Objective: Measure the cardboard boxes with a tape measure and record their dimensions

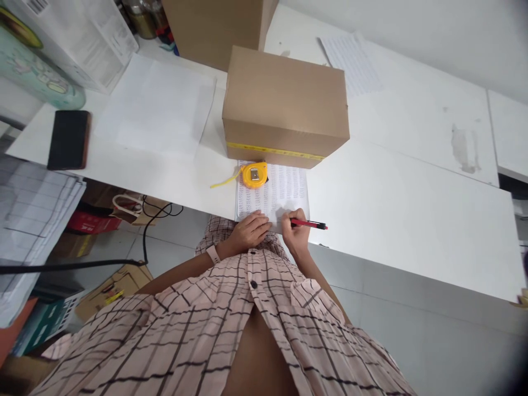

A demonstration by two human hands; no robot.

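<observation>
My right hand (296,228) grips a red and black pen (309,223), its fingers closed round the barrel over the lower right of a paper sheet (289,190) covered in columns of writing. The pen's tip is hidden by the hand. My left hand (251,230) lies flat on the sheet's lower left edge, fingers stretched out and holding nothing. A yellow tape measure (254,175) rests on the sheet's upper left, with a short yellow tail pointing left. Just beyond stands a closed cardboard box (284,99) with a yellow strip along its near side.
A second cardboard box (214,27) stands behind. To the left are blank white paper (157,104), a dark phone (69,139), a mint green bottle (37,71) and a white carton (78,38). Another written sheet (350,63) lies at the back right of the white table (412,220).
</observation>
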